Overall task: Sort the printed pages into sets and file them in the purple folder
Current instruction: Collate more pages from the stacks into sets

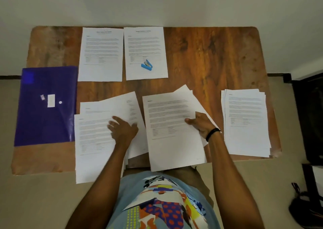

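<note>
Printed pages lie in several groups on the wooden table [209, 53]. My left hand [122, 130] rests with straight fingers on a loose fan of pages [94, 141] at the near left-centre. My right hand [201, 123] grips the right edge of a middle stack [171, 134], thumb on top; sheets beneath it stick out at an angle. A squared stack [246, 123] sits at the right. Two single title pages lie at the back, the left one [101, 53] and the right one [145, 50]. The purple folder [45, 106] lies shut at the left.
A blue stapler [147, 65] lies on the right title page. Some pages hang over the table's near edge. Dark furniture [309, 116] stands at the right, and a black bag [305, 206] lies on the floor beside it.
</note>
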The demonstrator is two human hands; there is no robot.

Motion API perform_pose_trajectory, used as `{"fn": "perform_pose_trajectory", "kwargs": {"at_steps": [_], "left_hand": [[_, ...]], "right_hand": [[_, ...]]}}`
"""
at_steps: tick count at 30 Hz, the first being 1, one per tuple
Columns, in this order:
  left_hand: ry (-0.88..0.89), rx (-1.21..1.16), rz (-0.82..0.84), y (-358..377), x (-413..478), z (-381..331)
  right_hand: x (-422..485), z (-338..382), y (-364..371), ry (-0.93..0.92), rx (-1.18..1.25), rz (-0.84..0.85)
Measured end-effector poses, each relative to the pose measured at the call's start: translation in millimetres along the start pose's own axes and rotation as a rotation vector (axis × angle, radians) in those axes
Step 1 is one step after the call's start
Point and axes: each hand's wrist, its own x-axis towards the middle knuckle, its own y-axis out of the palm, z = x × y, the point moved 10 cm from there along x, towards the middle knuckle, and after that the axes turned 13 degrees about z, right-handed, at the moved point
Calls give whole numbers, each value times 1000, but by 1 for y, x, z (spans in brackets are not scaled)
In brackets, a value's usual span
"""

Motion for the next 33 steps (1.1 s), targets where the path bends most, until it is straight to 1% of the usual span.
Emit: {"fn": "perform_pose_trajectory", "kwargs": {"at_steps": [1, 2, 3, 4, 5, 6, 7, 8, 10, 11, 13, 14, 16, 18, 21, 23, 25, 26, 27, 29, 31, 33], "left_hand": [[121, -138, 54, 2, -5, -13], [196, -331, 136, 4, -13, -23], [234, -568, 256, 13, -21, -32], [255, -712, 379, 24, -30, -41], [285, -771, 457, 33, -38, -51], [307, -732, 443, 38, -39, -54], [330, -684, 389, 40, -37, -54], [343, -649, 325, 39, -39, -54], [341, -636, 216, 40, -34, -45], [335, -631, 161, 39, -31, -38], [297, -619, 75, 36, -25, -25], [261, -620, 52, 35, -25, -18], [202, -628, 15, 34, -24, -9], [176, -627, 5, 36, -23, -3], [153, -628, 4, 40, -20, 2], [144, -614, 14, 44, -20, 2], [141, -609, 18, 47, -19, 2], [136, -608, 17, 46, -20, 2], [135, -612, 15, 46, -19, 1], [142, -623, 18, 46, -20, -2], [159, -634, 36, 45, -20, -8], [179, -626, 63, 48, -18, -14]], "right_hand": [[2, -3, 2, 0, 5, 12], [4, -5, 5, 0, 19, 25], [7, -9, 8, 2, 36, 42], [11, -11, 11, 7, 56, 60], [14, -13, 12, 13, 61, 73], [17, -12, 13, 15, 37, 68], [20, -10, 9, 11, -50, 26], [21, -4, -1, 2, -209, -66], [20, 13, -23, -46, -549, -322], [17, 18, -31, -76, -637, -426], [14, 19, -45, -100, -699, -553], [16, 16, -50, -93, -728, -562], [25, 12, -54, -79, -802, -518], [35, 10, -60, -83, -818, -494], [45, 25, -63, -95, -870, -515], [53, 34, -59, -44, -953, -492], [63, 36, -64, 29, -969, -498], [63, 39, -65, 65, -948, -488], [66, 41, -69, 62, -923, -468], [59, 54, -74, -8, -829, -414], [41, 77, -86, -96, -692, -415], [18, 98, -110, -145, -595, -421]]}}
